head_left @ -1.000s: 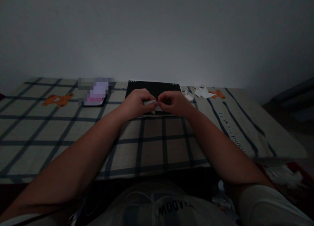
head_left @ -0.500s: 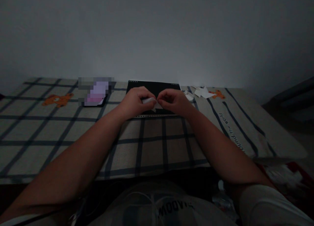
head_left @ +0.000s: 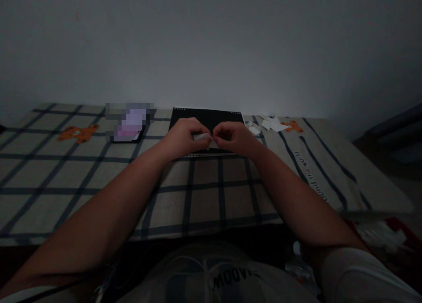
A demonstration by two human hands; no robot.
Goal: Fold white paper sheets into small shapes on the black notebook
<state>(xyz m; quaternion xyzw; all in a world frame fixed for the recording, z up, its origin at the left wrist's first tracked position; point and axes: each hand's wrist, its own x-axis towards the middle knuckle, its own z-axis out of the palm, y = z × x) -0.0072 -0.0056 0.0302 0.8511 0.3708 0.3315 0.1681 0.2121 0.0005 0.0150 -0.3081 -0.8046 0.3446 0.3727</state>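
A small piece of white paper is pinched between the thumb and fingers of my left hand. My right hand meets it from the other side, thumb and forefinger closed at the paper's edge. The fingertips of both hands nearly touch, so most of the paper and its folds are hidden. Beneath my hands lies a black pad with punched holes along its edges.
White paper scraps lie right of the pad, with a crumpled white piece nearer it. A phone, partly blurred out, rests on the left. The checked tablecloth covers the table, which meets a plain wall.
My hands have shifted very slightly, with the fingertips a little closer together. The white paper between them has turned a bit and shows less of itself below the fingers.
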